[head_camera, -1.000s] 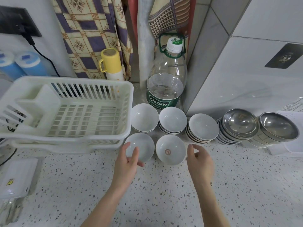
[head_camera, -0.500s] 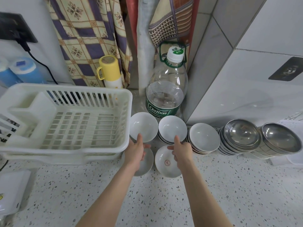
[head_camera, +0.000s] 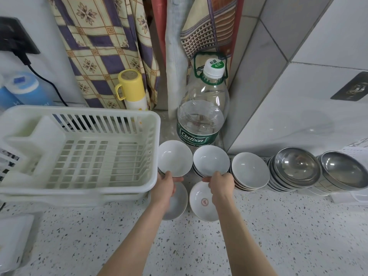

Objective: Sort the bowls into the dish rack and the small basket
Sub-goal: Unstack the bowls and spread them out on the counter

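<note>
A white dish rack (head_camera: 83, 156) stands on the left of the counter. Right of it are two stacks of white bowls: my left hand (head_camera: 166, 186) grips the near rim of the left stack's top bowl (head_camera: 174, 157), and my right hand (head_camera: 221, 184) grips the near rim of the middle stack's top bowl (head_camera: 211, 160). A third white stack (head_camera: 250, 171) sits further right. Two single white bowls lie under my wrists, a plain bowl (head_camera: 177, 204) and a bowl with a red mark (head_camera: 203, 202). Two stacks of steel bowls (head_camera: 295, 169) (head_camera: 344, 173) stand at the right.
A large water bottle (head_camera: 203, 116) stands behind the white bowls, a yellow-capped flask (head_camera: 132, 90) behind the rack. Tiled walls close off the right and back. A white flat object (head_camera: 14, 240) lies at the front left. The speckled counter (head_camera: 278, 236) stretches in front.
Both hands moved forward from the two single front bowls to the stacks behind them and closed on the rims of the top bowls. The view has shifted closer.
</note>
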Demonstrator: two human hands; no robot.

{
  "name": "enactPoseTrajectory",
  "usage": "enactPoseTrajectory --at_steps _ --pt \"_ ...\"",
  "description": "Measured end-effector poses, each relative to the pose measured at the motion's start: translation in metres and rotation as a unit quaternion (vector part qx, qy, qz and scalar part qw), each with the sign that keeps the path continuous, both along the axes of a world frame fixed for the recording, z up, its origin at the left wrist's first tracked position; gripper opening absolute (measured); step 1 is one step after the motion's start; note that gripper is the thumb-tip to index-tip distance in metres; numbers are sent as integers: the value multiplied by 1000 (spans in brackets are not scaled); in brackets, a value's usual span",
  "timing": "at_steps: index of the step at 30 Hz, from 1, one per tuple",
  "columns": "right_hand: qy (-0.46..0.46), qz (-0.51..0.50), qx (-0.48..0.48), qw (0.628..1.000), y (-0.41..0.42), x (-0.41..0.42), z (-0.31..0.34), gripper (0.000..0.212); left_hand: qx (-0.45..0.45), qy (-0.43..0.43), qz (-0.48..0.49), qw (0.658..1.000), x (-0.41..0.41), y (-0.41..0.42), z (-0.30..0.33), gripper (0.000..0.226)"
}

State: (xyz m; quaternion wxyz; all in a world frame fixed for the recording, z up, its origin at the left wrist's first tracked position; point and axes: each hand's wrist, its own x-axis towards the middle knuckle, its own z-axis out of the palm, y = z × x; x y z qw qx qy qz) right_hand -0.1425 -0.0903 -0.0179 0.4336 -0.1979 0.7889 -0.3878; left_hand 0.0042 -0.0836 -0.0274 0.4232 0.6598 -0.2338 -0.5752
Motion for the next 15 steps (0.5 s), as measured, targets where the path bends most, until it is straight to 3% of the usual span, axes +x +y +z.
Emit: enactPoseTrajectory --at_steps 11,15 --pt "-62 -39 -78 994 18 0 21 24 -28 115 19 993 0 11 9 22" --pt "-109 -59 -127 984 35 -10 32 22 -76 150 1 986 -2 19 14 37"
